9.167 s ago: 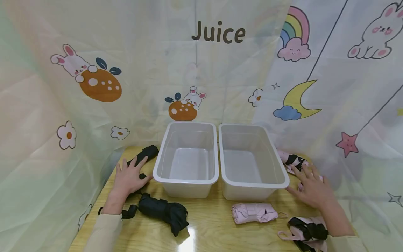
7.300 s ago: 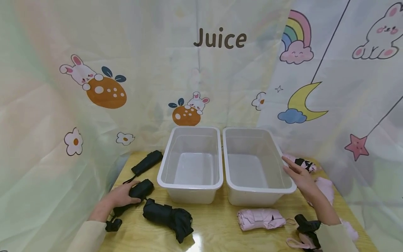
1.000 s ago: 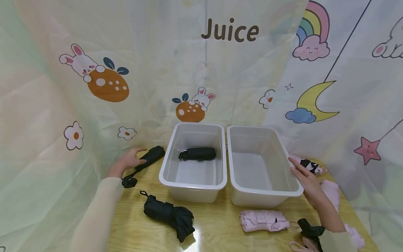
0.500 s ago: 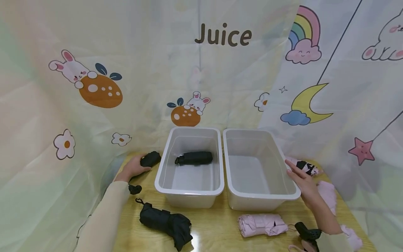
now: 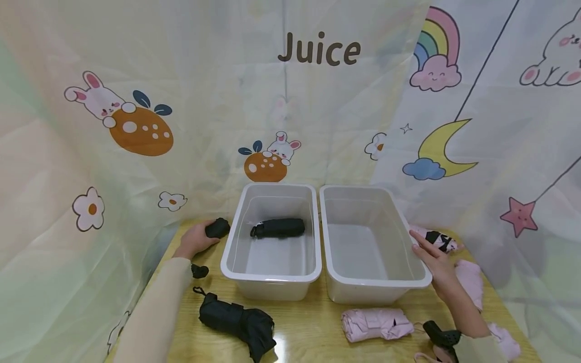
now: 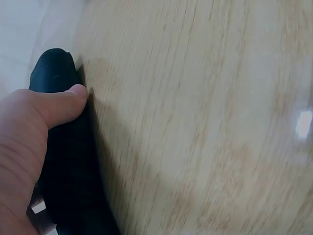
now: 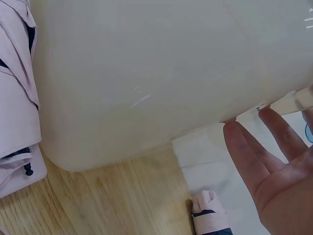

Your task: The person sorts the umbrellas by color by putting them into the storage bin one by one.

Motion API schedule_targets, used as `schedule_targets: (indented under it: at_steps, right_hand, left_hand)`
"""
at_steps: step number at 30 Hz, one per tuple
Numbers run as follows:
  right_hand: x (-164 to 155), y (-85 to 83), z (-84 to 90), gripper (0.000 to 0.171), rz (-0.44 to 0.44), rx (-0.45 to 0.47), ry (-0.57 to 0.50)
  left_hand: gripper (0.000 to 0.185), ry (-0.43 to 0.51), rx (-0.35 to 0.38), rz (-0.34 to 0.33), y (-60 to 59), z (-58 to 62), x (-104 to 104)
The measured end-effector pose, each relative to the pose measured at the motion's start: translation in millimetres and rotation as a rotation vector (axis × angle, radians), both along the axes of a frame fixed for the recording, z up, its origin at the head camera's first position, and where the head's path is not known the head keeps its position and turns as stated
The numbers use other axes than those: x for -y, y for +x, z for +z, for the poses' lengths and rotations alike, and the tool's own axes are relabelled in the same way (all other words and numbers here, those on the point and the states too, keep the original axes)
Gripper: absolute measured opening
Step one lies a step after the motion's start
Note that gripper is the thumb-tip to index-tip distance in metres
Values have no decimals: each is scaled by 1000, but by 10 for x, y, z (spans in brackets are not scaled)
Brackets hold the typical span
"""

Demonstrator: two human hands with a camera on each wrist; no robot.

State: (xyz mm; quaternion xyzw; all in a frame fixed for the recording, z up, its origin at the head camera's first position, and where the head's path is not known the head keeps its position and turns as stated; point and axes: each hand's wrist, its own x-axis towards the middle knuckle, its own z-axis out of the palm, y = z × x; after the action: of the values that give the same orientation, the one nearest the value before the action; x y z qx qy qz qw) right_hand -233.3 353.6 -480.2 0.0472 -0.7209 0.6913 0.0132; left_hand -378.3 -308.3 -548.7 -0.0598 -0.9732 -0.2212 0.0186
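My left hand (image 5: 198, 239) grips a folded black umbrella (image 5: 218, 228) at the table's back left. In the left wrist view the thumb lies across that umbrella (image 6: 73, 161), close above the wood. Another folded black umbrella (image 5: 279, 228) lies inside the left white bin (image 5: 272, 278). A third black umbrella (image 5: 236, 322), loosely bundled, is on the table in front. My right hand (image 5: 438, 264) touches the outer right side of the right white bin (image 5: 379, 283) with extended fingers; the right wrist view shows the fingertips (image 7: 232, 128) against its wall.
A folded pink umbrella (image 5: 374, 324) lies in front of the right bin. More pink items, one a pink, black and white umbrella (image 5: 438, 239), lie along the right edge, partly behind my arm. A printed curtain (image 5: 204, 126) hangs close behind the bins.
My left hand has closed round the back-left umbrella, which it only neared a second ago. Earlier, another black umbrella went from the table into the left bin. The right hand stays at its bin.
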Motion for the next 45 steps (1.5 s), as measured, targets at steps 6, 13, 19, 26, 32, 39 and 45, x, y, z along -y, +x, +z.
schedule_targets:
  at_steps: [6, 13, 19, 26, 32, 39, 45]
  right_hand:
    - [18, 6, 13, 51, 0, 2, -19]
    - [30, 11, 24, 52, -2, 6, -29]
    - [40, 32, 18, 52, -16, 35, -23]
    - [42, 20, 17, 54, -14, 26, 25]
    - [32, 11, 31, 54, -21, 27, 12]
    - [33, 8, 31, 54, -20, 30, -41]
    - [48, 18, 16, 54, -25, 38, -46]
  left_hand:
    - [76, 41, -1, 7, 39, 91, -1]
    - [71, 117, -50, -55, 62, 317, 10]
    - [71, 142, -55, -102, 151, 606, -5]
    - [72, 79, -112, -153, 254, 1023, -17]
    - [70, 77, -171, -247, 315, 1434, -137]
    - [71, 106, -184, -301, 381, 1746, -401]
    - [70, 59, -193, -340, 426, 1907, -725]
